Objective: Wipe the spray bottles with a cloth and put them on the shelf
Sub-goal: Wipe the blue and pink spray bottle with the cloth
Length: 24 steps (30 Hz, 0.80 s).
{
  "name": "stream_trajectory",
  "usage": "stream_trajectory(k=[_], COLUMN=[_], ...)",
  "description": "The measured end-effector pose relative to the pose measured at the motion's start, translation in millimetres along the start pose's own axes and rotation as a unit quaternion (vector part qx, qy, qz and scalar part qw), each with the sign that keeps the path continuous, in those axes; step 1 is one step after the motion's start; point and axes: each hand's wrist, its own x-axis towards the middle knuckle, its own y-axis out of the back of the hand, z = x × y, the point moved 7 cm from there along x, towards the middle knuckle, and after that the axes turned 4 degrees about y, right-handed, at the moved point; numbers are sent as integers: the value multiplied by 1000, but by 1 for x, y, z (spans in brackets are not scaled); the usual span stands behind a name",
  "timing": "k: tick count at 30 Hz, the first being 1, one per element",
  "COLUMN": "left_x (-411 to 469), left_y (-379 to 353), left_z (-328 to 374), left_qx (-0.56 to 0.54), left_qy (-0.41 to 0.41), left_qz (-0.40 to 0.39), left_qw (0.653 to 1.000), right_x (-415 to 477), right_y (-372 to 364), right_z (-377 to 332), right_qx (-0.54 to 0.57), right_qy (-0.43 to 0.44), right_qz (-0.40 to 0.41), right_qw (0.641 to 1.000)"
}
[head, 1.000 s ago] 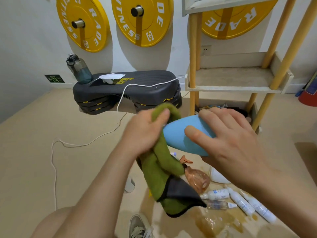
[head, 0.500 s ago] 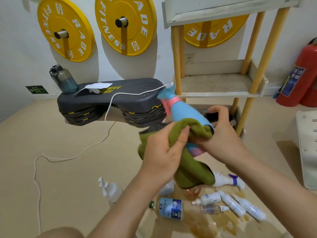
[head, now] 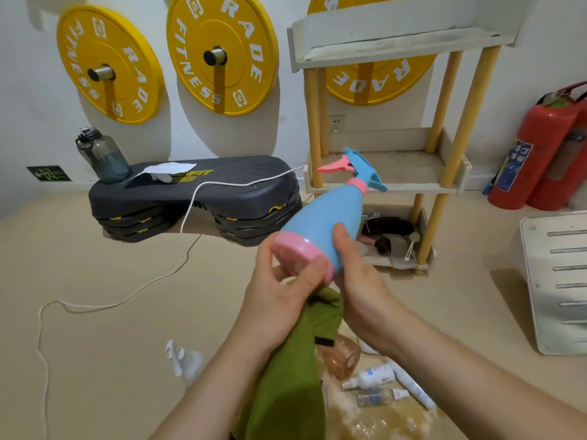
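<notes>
Since green fabric cloth (head: 295,369) dropped off, blue plastic spray bottle (head: 320,220): looks wiped; wooden shelf (head: 406,169) next.
Fingers (head: 341,239): left hand (head: 279,300), right hand (head: 359,281) grip bottle.

Head-worn wide view, facing forward-down; shelf (head: 413,166) near ahead.

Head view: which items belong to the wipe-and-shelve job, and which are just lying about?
Job: blue spray bottle, green cloth, shelf, plus white spray bottle, amber bottle and small bottles on the floor.
Lying about: step platform, water bottle, weight plates, fire extinguisher.
</notes>
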Motion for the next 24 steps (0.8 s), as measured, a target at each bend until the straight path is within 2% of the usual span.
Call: stream_trajectory(k=[3, 5, 8, 10, 12, 16, 19, 21, 22, 24], left_x=[0, -2, -3, -5, -8, -17, -18, -21, -22, -24], left_y=[12, 20, 32, 43, 52, 65, 83, 100, 105, 118], left_z=[0, 0, 4, 8, 9, 7, -5, -10, -9, -4], left_qx=[-67, -118, -140, -140, -125, -59, 77, 238, 284, 272], left_qy=[-2, 6, -4, -14, -7, 21, 64, 77, 70, 53], left_qz=[2, 0, -19, -42, -66, -81, -3, 92, 128, 175], left_qw=[998, 993, 990, 989, 990, 995, 995, 964, 948, 945], right_x=[-4, -4, 3, 9, 10, 6, 8, 11, 12, 17], right_y=[-7, -7, 0, 11, 20, 19, 12, 4, -3, -22], right_z=[-4, -10, -15, -25, -39, -55, -54, -51, -49, -43], right_qx=[-90, -97, 11, 100, 136, 27, -61, -143, -186, -264], right_qy=[36, 44, 2, -15, -9, 4, 23, 54, 72, 104], right_qz=[-25, -42, -34, -2, 7, -12, -18, -12, -12, -22], right_qw=[995, 993, 999, 995, 991, 1000, 998, 988, 980, 959])
